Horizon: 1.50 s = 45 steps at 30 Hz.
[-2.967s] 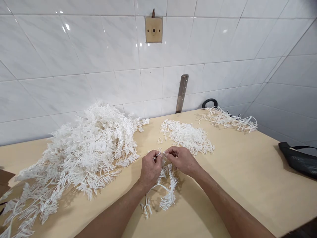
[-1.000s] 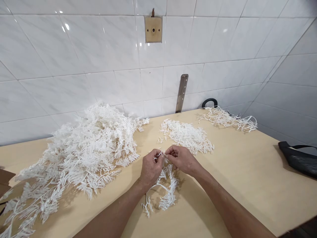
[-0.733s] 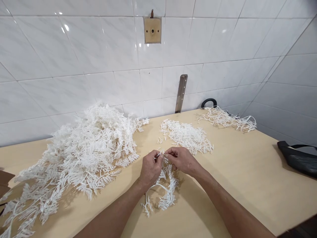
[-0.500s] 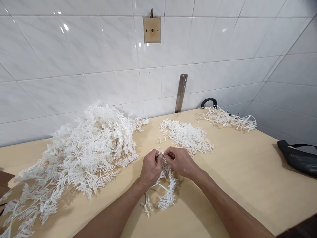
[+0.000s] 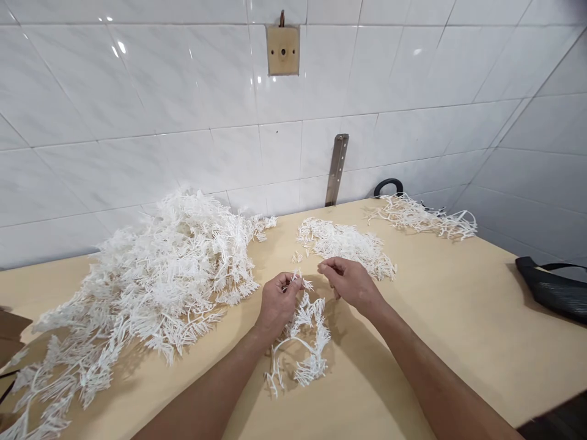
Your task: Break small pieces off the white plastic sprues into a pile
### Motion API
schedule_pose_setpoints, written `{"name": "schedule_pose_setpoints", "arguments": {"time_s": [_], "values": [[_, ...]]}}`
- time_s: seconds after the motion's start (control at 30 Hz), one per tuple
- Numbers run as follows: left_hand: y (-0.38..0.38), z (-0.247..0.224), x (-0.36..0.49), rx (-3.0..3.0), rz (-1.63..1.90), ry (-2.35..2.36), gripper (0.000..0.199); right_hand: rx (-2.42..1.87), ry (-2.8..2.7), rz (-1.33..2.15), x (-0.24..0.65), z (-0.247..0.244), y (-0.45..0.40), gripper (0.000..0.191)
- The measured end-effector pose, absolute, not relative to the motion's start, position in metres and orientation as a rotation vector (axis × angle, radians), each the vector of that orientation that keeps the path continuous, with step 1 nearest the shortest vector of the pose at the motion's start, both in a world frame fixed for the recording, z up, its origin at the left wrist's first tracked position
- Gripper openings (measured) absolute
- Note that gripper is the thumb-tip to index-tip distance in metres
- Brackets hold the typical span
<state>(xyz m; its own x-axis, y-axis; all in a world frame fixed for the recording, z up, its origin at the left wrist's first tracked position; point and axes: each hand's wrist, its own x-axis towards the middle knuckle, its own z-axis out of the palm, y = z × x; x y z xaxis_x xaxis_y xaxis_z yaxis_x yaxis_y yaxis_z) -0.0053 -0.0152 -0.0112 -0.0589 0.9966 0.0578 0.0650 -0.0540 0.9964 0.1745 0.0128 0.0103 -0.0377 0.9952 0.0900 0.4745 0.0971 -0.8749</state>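
Head view: L hand [image 5: 277, 300] pinches a small white branching sprig [image 5: 308, 285]; R hand [image 5: 355, 286] is just apart, fingertips drawn together, can't tell if anything's btwn them. Below, a curved white feathery spray [image 5: 313, 370] sits btwn forearms over the tan tabletop [image 5: 458, 318]. Big white frilly heap [image 5: 169, 269] fills L side; low pile of short white bits [image 5: 348, 244] lies right behind R hand, partly blocked by it. Far R: bare white stems [image 5: 426, 217] nr a black ring-shaped handle [image 5: 389, 182], plus a black textured object w/ strap [image 5: 557, 290].
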Motion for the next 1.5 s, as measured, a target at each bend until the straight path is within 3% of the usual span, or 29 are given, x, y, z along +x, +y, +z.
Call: {"name": "schedule_pose_setpoints", "arguments": {"time_s": [0.1, 0.23, 0.57, 1.2, 1.5], "values": [[-0.014, -0.012, -0.006, 1.302, 1.293, 1.258, 0.027, -1.343, -1.665, 1.128, 0.163, 0.011, 0.006, 0.034], [-0.014, -0.014, -0.006, 1.327, 1.307, 1.260, 0.021, -1.289, -1.731, 1.225, 0.159, 0.007, 0.005, 0.032], [-0.010, -0.023, -0.007, 1.430, 1.315, 1.311, 0.012, -1.278, -1.799, 1.026, 0.155, 0.013, 0.001, 0.020], [-0.018, -0.013, -0.007, 1.530, 1.321, 1.290, 0.025, -1.317, -1.792, 1.115, 0.158, 0.006, 0.003, 0.021], [-0.021, -0.012, -0.004, 1.750, 1.256, 1.458, 0.023, -1.406, -1.887, 0.940, 0.145, 0.007, -0.001, 0.007]]}}
